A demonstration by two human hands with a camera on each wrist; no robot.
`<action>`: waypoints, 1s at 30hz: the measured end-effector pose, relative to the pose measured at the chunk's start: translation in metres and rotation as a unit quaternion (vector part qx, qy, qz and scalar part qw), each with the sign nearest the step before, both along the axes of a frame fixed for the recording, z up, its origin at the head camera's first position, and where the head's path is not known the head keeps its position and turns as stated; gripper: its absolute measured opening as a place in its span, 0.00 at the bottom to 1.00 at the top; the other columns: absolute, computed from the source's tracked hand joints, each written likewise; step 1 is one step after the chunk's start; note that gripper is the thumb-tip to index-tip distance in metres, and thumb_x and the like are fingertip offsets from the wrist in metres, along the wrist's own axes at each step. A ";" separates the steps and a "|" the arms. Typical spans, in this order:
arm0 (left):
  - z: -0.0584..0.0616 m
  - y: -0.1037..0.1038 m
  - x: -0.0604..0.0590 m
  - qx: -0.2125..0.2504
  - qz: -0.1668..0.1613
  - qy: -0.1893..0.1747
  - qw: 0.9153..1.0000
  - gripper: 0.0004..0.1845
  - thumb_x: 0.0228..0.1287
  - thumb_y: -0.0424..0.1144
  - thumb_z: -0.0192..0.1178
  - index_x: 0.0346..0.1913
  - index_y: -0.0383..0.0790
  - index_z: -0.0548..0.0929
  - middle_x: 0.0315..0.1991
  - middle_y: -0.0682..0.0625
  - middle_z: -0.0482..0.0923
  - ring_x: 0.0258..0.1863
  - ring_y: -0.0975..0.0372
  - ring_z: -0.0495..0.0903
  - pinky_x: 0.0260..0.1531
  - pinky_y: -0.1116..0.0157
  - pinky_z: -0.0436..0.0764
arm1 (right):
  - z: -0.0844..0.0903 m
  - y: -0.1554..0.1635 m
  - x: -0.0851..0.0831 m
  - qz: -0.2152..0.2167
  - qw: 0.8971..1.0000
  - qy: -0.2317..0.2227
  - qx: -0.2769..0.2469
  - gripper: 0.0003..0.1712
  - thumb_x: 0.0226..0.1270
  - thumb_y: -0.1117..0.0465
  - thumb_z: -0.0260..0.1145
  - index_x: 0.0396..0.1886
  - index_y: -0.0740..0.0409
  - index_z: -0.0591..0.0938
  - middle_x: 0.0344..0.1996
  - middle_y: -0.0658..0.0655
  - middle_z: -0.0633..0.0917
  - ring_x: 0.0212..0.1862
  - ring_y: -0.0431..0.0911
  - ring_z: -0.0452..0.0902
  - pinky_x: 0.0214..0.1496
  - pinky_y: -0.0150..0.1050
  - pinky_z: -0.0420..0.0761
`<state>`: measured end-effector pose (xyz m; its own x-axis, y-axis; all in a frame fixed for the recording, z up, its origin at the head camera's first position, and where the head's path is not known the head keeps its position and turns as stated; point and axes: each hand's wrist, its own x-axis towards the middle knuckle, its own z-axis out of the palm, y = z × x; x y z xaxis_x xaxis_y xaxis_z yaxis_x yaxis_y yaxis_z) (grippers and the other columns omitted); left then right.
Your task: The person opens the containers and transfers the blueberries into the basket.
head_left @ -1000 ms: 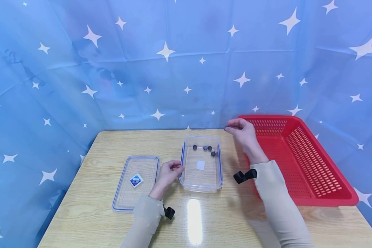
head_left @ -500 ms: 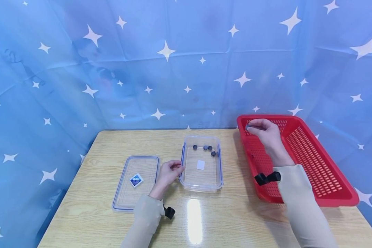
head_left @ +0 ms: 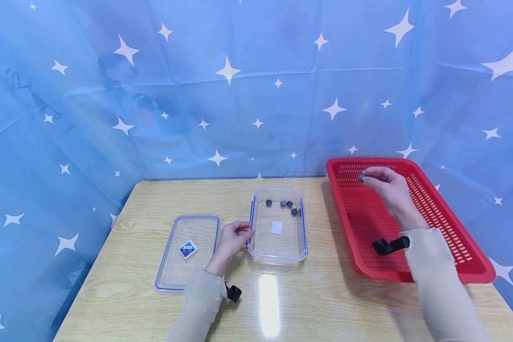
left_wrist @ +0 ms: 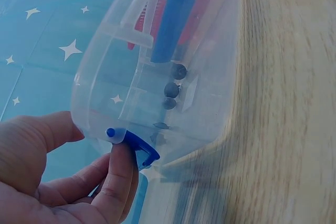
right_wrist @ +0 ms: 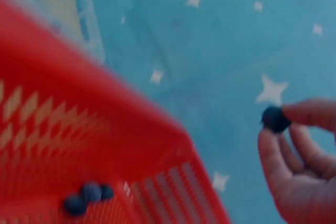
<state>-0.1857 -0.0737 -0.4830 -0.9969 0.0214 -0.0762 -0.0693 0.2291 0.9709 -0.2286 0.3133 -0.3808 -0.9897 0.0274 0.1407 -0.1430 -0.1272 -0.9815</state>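
Right side of the frame, and there we saw the right hand (head_left: 391,190) up over the red basket (head_left: 367,218), fingers drawn into a tight pinch with a single dark ball (head_left: 361,177) caught between thumb and fingertips! The right wrist view gave us the closer look: the ball sat right at the tips, apart from the basket, while three more dark balls (right_wrist: 91,192) clustered low in the basket, toward the lower left of that picture.

Across to the centre of the frame, and we found the left hand (head_left: 231,242) at the left side of the clear box (head_left: 278,247), fingers bent in at the blue clip (left_wrist: 139,148), thumb up against the box wall as far as we could tell, so a light hold on that edge. Inside, toward the far end, we had a scatter of small dark balls (head_left: 289,204), most of them bunched to the right, one alone at the left. A white square (head_left: 276,227) showed nearer the middle.

Left of centre, the clear lid (head_left: 184,270) lay flat on the table (head_left: 115,261), its blue-and-white label (head_left: 188,248) facing up. Behind it all, the blue curtain (head_left: 175,95), dotted with white stars, filled the upper half.
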 end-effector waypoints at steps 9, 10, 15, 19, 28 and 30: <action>-0.001 -0.001 0.000 -0.001 0.004 -0.013 1.000 0.16 0.55 0.31 0.64 0.46 0.27 0.81 0.36 0.43 0.81 0.30 0.65 0.77 0.30 0.72 0.78 | -0.024 0.040 -0.016 0.070 0.992 0.031 -0.100 0.12 0.66 0.77 0.53 0.45 0.68 0.79 0.39 0.55 0.84 0.41 0.43 0.82 0.44 0.31 0.80; -0.002 -0.001 0.000 -0.003 0.002 -0.012 1.000 0.16 0.55 0.31 0.64 0.47 0.27 0.80 0.35 0.43 0.81 0.30 0.65 0.77 0.30 0.72 0.78 | -0.027 0.044 -0.018 0.079 0.991 0.029 -0.107 0.13 0.66 0.78 0.53 0.45 0.68 0.79 0.39 0.56 0.84 0.41 0.43 0.82 0.44 0.32 0.80; -0.001 0.000 0.000 -0.005 0.002 -0.009 1.000 0.16 0.55 0.31 0.64 0.46 0.26 0.80 0.35 0.43 0.81 0.29 0.65 0.76 0.29 0.73 0.77 | -0.041 0.058 -0.022 0.122 0.987 0.011 -0.100 0.14 0.66 0.79 0.50 0.46 0.68 0.78 0.40 0.57 0.84 0.42 0.43 0.81 0.46 0.33 0.80; 0.000 0.000 0.000 -0.003 0.002 -0.011 1.000 0.15 0.55 0.30 0.64 0.46 0.26 0.80 0.35 0.43 0.81 0.29 0.65 0.76 0.30 0.72 0.77 | -0.050 0.064 -0.024 0.166 0.981 0.000 -0.102 0.17 0.67 0.81 0.45 0.47 0.69 0.77 0.42 0.58 0.84 0.44 0.44 0.81 0.47 0.34 0.79; 0.001 0.000 0.000 -0.009 0.002 -0.009 1.000 0.15 0.55 0.31 0.64 0.46 0.27 0.81 0.36 0.43 0.81 0.30 0.64 0.77 0.31 0.71 0.78 | -0.062 0.068 -0.027 0.180 0.981 -0.037 -0.056 0.17 0.69 0.79 0.45 0.48 0.67 0.77 0.41 0.56 0.84 0.43 0.43 0.82 0.47 0.34 0.79; 0.001 0.000 0.000 -0.010 0.002 -0.008 1.000 0.15 0.55 0.31 0.64 0.45 0.27 0.81 0.36 0.43 0.81 0.30 0.64 0.77 0.31 0.71 0.78 | -0.064 0.069 -0.028 0.173 0.982 -0.047 -0.055 0.17 0.69 0.79 0.45 0.47 0.66 0.77 0.41 0.55 0.84 0.43 0.43 0.82 0.46 0.33 0.80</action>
